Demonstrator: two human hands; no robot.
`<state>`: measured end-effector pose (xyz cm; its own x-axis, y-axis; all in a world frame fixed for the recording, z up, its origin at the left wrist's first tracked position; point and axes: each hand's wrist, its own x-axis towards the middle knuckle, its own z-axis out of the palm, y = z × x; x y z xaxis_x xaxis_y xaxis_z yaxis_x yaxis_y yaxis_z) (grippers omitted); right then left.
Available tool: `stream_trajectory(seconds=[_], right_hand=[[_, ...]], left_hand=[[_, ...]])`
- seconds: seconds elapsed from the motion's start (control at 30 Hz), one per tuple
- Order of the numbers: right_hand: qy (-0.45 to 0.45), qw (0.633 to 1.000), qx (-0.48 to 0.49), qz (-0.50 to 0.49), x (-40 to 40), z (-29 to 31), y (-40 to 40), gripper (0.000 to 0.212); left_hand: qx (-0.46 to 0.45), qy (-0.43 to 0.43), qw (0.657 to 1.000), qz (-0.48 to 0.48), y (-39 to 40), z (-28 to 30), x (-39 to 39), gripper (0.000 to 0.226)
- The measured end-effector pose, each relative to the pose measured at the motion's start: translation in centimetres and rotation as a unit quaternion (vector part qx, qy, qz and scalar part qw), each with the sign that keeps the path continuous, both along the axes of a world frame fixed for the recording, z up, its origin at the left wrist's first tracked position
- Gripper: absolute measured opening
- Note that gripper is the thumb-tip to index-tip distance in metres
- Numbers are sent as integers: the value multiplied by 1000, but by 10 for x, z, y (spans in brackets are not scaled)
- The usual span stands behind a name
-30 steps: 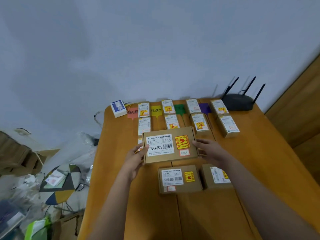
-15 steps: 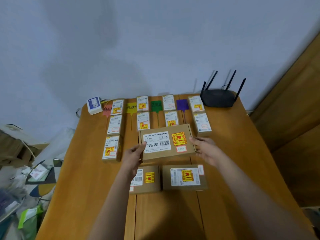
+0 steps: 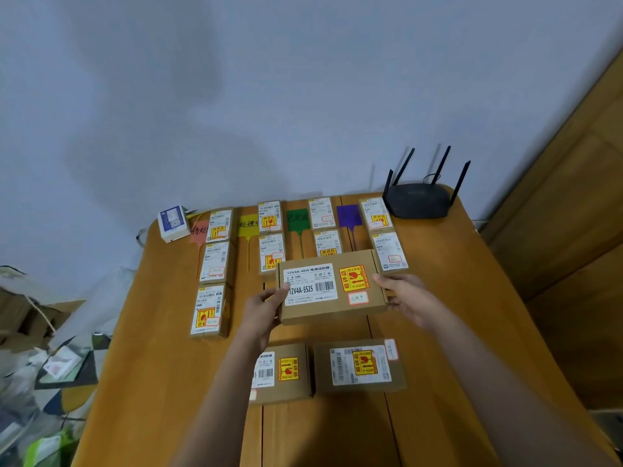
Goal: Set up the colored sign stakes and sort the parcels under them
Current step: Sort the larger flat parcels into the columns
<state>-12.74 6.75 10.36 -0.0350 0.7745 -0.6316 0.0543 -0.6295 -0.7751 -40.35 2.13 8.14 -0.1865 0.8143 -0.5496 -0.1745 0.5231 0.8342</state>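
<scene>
A flat cardboard box (image 3: 332, 286), rectangular and matte brown, is held between both hands above the wooden table (image 3: 472, 315). The left hand (image 3: 261, 311) grips its left end, thumb on the white printed label, fingers under it. The right hand (image 3: 409, 296) holds the right end, thumb on the top edge near the yellow-and-red warning sticker; its other fingers are hidden behind the box.

Nearer the person than this box, two more brown boxes lie flat on the table: one (image 3: 283, 372) partly covered by the left forearm, and one (image 3: 360, 365) just beside it to the right.

Beyond the held box, four thin plastic sign stakes lie flat with their square heads toward the wall: pink (image 3: 199, 229), yellow (image 3: 247, 225), green (image 3: 297, 220) and purple (image 3: 348, 215). Small label-covered parcels lie in columns beside them: three next to the pink stake (image 3: 214, 261), two next to the yellow (image 3: 269, 237), two next to the green (image 3: 323, 227) and two next to the purple (image 3: 382, 235).

A black router (image 3: 418, 200) with four upright aerials stands at the far right corner beyond the held box, and a small white-and-blue box (image 3: 173, 222) sits at the far left corner. The tabletop is smooth orange-brown planks with rounded corners.
</scene>
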Motion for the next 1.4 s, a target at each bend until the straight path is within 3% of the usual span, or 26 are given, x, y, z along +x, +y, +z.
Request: stream_trajectory(seconds=[0.13,0.33,0.53,0.7,0.9,1.4], right_hand=[[-5,1000,-6,-3,-7,-5,5,30],[-40,999,-19,-2,-16,-21,3,28],[-85,995,-45,-14,-34,-42,-5,26],[-99,992,-70,-21,-47,-66,0,34],[-138,988,-67,-15,-81,-86,16,34],[-153,980,-125,-2,-166,-145,71,34]], left_hand=[[-1,-6,1000,5,5,-1,-6,46],[-23,17,999,22,3,-23,-12,61],[-33,70,996,43,-6,-33,-6,41],[-41,150,988,17,-3,-43,-15,34],[-76,251,964,-38,12,-57,-35,42],[-145,324,927,-117,59,-114,-92,29]])
